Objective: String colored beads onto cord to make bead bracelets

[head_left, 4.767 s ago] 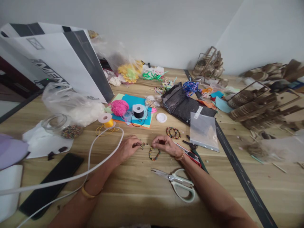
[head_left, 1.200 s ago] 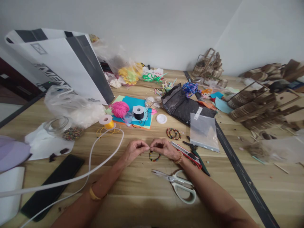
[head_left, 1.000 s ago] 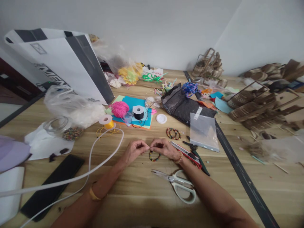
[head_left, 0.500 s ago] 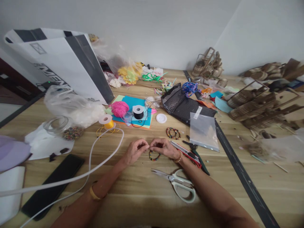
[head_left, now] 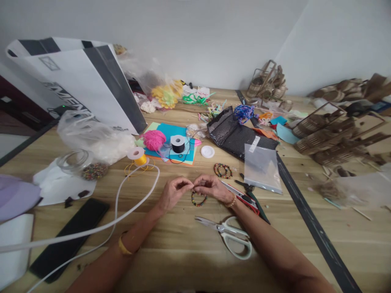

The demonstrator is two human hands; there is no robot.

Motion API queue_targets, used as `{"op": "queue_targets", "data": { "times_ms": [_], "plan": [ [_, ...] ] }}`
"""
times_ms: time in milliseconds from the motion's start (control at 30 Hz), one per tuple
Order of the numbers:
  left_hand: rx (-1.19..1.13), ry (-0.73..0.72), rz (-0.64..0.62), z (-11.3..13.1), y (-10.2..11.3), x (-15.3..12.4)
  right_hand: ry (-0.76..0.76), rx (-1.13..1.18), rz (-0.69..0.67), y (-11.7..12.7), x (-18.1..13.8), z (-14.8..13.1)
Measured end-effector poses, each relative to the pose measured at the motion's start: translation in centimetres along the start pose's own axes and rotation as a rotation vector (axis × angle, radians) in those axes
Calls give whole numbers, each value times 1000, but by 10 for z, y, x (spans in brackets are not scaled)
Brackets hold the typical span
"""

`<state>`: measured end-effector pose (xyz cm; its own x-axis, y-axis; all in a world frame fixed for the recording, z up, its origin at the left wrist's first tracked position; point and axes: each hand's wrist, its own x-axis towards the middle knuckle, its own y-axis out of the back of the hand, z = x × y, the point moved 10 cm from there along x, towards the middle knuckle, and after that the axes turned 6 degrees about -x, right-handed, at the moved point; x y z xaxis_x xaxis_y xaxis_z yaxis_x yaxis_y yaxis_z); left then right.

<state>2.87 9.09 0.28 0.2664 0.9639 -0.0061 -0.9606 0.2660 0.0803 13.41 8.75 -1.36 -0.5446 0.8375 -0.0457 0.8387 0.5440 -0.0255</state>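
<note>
My left hand and my right hand meet fingertip to fingertip over the wooden table. Both pinch the top of a small bracelet of coloured beads, whose loop hangs just below the fingers. The thread ends are too fine to see. Two more beaded bracelets lie just beyond my right hand. White-handled scissors lie near my right forearm. A red craft knife rests beside my right wrist.
A jar of mixed beads lies tipped at the left, next to a yellow cord spool. Pink yarn and a black thread spool sit on coloured paper. A clear zip bag, black mesh pouch, phone, white cable and shopping bag surround them.
Earlier my hands were slightly apart with the bead strand stretched on the table. They have closed together, and the beads now form a loop under my fingertips.
</note>
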Motion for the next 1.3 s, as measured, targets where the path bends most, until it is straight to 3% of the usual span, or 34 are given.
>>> {"op": "queue_targets", "data": {
  "times_ms": [200,367,533,700,933,1133,1300],
  "plan": [
    [74,-76,-4,5,-4,0,-9,-127,47,7,1,1],
    [250,-186,-11,7,-6,-1,107,-285,107,17,1,-8],
    [497,-393,-142,14,-21,-9,138,-394,127,23,2,-7],
    [620,-479,-305,17,-34,-21,137,-406,134,25,3,-1],
    [655,-565,-394,24,-44,-28,175,-409,165,27,3,-7],
    [586,-590,-328,25,-38,-26,211,-445,213,31,2,-12],
    [541,-564,-142,24,-18,-16,193,-419,162,25,1,-12]
  ]
}}
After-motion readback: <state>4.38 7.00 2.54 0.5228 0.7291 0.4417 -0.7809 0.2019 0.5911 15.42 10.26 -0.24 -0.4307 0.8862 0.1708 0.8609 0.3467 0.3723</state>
